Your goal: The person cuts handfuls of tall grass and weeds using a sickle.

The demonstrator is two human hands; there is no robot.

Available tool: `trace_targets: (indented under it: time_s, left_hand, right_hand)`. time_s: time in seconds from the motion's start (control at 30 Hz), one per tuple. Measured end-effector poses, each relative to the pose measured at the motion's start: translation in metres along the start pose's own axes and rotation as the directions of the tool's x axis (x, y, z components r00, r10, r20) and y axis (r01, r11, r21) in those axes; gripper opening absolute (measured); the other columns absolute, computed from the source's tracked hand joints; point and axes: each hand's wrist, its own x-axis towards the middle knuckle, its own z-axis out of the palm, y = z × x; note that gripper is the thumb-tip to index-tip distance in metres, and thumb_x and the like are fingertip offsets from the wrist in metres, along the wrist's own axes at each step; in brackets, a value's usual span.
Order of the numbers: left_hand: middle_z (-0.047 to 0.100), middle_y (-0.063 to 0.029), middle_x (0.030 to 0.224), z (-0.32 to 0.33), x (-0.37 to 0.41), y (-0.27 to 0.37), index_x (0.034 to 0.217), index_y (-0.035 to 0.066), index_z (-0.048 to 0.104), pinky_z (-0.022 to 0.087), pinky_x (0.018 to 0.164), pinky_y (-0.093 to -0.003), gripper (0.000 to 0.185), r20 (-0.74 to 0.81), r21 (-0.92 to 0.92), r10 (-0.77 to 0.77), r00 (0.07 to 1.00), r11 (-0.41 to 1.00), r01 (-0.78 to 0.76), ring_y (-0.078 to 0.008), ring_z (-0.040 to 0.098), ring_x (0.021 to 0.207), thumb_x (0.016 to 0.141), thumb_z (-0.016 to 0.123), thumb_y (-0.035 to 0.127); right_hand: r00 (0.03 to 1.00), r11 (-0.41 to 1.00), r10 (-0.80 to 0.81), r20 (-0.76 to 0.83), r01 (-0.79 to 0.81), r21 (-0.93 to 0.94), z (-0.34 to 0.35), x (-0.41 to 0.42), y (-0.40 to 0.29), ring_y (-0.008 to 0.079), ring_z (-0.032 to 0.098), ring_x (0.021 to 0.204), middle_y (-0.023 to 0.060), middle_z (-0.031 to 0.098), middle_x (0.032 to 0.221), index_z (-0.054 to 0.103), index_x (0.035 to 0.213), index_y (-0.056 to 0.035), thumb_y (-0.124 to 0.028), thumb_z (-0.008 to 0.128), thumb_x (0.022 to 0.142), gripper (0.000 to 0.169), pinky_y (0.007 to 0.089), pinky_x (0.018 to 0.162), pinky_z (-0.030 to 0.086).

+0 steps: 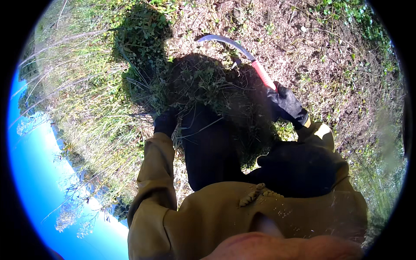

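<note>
My right hand [287,104], in a black work glove, grips a sickle by its red handle [264,75]. The curved metal blade [229,41] reaches up and to the left over sunlit, litter-covered ground, its tip toward the left. In deep shade, my left hand [165,123], also dark-gloved, is down among grass stems at the lower left edge of a mass of weeds and grass [201,81]. Its fingers are hidden by shade and stems, so its hold cannot be made out. The sickle is apart from the left hand.
Tall grass [107,130] stands to my left. Leafy green weeds [146,42] lie in shadow ahead. Brown ground with dry plant litter [325,61] spreads to the right. My dark-clad legs [208,156] are bent close behind the weeds.
</note>
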Motion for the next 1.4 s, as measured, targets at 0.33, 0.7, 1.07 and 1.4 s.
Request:
trace_targets:
  time_s: [0.33, 0.7, 1.07, 1.4]
  left_hand:
    - [0.04, -0.0224, 0.134, -0.165, 0.001, 0.071, 0.138, 0.003, 0.026, 0.038, 0.098, -0.0413, 0.075, -0.459, 0.109, 0.255, 0.851, 0.967, -0.231, -0.0317, 0.038, 0.126, 0.082, 0.058, 0.041]
    - [0.058, -0.0053, 0.108, -0.25, 0.2, 0.088, 0.108, 0.014, 0.057, 0.042, 0.083, -0.0353, 0.052, -0.313, 0.77, 0.143, 0.939, 0.617, 0.163, -0.0168, 0.054, 0.1, 0.078, 0.055, 0.056]
    - [0.064, -0.013, 0.101, -0.203, 0.156, 0.077, 0.098, 0.011, 0.061, 0.05, 0.076, -0.0423, 0.025, -0.408, 0.157, 0.15, 0.901, 0.983, -0.093, -0.0288, 0.062, 0.094, 0.083, 0.049, 0.025]
    - [0.04, -0.0165, 0.136, 0.002, -0.014, 0.036, 0.135, 0.017, 0.039, 0.031, 0.103, -0.0424, 0.055, -0.134, -0.24, 0.044, 0.99, 0.968, -0.075, -0.0344, 0.036, 0.126, 0.084, 0.051, 0.032]
  right_hand:
    - [0.997, 0.885, -0.028, 0.075, 0.059, -0.461, 0.114, 0.14, -0.094, 0.0118, 0.042, 0.042, -0.0019, 0.046, 0.061, 0.051, 0.102, -0.0074, -0.035, 0.051, 0.091, 0.03, 0.0286, 0.037, 0.038]
    - [0.96, 0.94, -0.249, 0.128, 0.271, -0.205, 0.022, 0.13, 0.027, 0.0125, 0.042, 0.063, 0.0034, 0.046, 0.075, 0.044, 0.11, 0.0004, -0.024, 0.042, 0.095, 0.029, 0.0228, 0.055, 0.04]
    - [0.954, 0.282, -0.29, 0.08, 0.165, -0.945, 0.036, 0.112, 0.004, 0.0209, 0.054, 0.057, 0.0072, 0.056, 0.068, 0.055, 0.1, -0.005, -0.035, 0.054, 0.088, 0.033, 0.0354, 0.051, 0.042]
    - [0.984, 0.998, 0.001, 0.176, -0.013, 0.068, 0.007, 0.03, -0.031, 0.0077, 0.042, 0.045, -0.0053, 0.046, 0.063, 0.048, 0.099, -0.0084, -0.033, 0.041, 0.094, 0.026, 0.0219, 0.041, 0.038]
